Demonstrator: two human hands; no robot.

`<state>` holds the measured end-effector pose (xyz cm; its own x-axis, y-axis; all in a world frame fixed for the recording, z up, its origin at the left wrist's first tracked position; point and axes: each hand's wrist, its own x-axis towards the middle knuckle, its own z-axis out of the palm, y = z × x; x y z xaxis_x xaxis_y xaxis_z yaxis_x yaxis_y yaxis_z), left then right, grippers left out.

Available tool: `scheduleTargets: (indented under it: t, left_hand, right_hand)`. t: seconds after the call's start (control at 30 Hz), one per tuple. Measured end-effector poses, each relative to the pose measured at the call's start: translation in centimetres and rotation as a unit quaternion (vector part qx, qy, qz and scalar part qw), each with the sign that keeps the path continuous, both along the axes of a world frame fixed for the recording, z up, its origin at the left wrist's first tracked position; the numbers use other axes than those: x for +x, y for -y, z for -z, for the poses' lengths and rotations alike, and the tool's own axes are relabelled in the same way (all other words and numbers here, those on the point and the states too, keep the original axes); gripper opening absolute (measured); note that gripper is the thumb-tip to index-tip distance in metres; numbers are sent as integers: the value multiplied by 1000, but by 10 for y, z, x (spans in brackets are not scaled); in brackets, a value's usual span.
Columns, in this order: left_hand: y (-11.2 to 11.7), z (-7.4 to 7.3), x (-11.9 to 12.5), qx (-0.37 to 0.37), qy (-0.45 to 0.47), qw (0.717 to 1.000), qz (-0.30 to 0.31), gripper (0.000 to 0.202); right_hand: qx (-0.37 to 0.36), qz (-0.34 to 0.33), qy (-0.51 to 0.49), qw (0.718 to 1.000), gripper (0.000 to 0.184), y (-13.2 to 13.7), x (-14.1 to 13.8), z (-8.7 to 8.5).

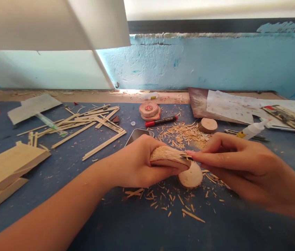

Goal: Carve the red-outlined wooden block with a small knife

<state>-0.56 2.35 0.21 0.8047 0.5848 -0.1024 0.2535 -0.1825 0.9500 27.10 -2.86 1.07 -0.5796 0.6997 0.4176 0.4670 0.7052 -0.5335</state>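
My left hand (137, 164) is closed round a round wood slice (168, 156), held on edge just above the blue table (58, 167). My right hand (238, 164) pinches a thin dark blade (186, 157) whose tip rests against the slice's right edge; the rest of the tool is hidden in the fingers. A second wood disc (191, 176) lies flat on the table right under the held slice. Wood shavings (163, 200) are scattered below both hands.
A phone (137, 134) lies behind my left hand. Thin wooden sticks (95, 125) spread at back left, wood blocks (8, 167) at left. A red marker (161, 121), a painted disc (149, 109), another slice (208, 125), a glue bottle (253, 129) and papers (231, 104) lie behind.
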Motion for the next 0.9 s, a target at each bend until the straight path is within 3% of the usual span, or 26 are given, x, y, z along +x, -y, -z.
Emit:
scheduleTargets:
  t: [0.53,0.7,0.83,0.9]
  left_hand:
    - [1,1,-1,16,-18,1000,-6,21]
    - [1,1,-1,26,-16,1000,-7,22]
    - [0,-1,0,24,-10,1000,7,26]
    - [0,-2,0,17,-17,1000,9,26]
  right_hand:
    - [8,13,-22,1000,42,-1,-7,8]
    - [46,13,-17,999,44,1,-7,7]
    - [-5,24,-29,999,41,2,-8,10]
    - [4,26,-28,999,41,2,-8,11]
